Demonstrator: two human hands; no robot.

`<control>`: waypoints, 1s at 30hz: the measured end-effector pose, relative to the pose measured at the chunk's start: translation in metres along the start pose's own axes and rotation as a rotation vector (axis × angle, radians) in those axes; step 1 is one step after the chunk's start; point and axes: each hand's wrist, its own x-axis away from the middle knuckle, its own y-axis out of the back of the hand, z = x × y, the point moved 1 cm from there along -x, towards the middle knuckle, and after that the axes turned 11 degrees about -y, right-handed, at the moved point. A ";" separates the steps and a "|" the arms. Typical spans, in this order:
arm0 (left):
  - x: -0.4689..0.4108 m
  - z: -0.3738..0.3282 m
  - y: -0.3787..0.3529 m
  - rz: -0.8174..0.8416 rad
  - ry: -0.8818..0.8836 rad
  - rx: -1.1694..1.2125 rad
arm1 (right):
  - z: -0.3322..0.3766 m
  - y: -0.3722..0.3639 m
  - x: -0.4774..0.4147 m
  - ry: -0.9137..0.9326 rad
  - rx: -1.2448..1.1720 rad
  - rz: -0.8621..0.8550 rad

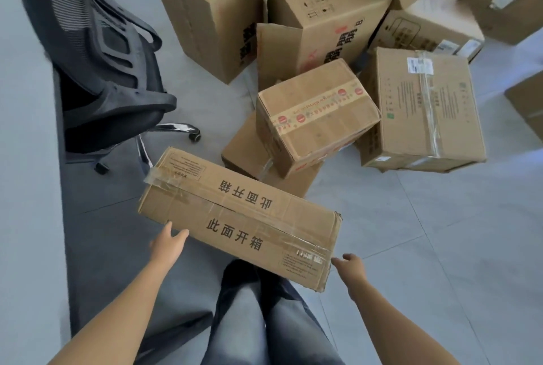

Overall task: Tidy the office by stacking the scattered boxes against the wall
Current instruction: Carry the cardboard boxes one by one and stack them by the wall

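A long flat cardboard box [235,212] with black printed characters and clear tape lies right in front of my legs. My left hand [167,244] is at its near left edge, with straight fingertips touching the cardboard. Just off the box's right end is my right hand [351,266], fingers relaxed and holding nothing. Beyond it, a small taped box [314,112] sits tilted on a flat box [249,153]. A medium box [423,109] lies to their right. Two large printed boxes [211,12] [326,3] stand behind.
A black mesh office chair [102,71] on wheels stands to the left, close to the long box. More boxes [426,32] are piled at the top right, and another box [529,106] is at the right edge. Grey tiled floor [440,232] stretches to the right.
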 end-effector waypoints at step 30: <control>-0.227 0.045 0.026 -0.113 0.106 -0.058 | 0.011 -0.067 -0.123 -0.211 -0.312 0.003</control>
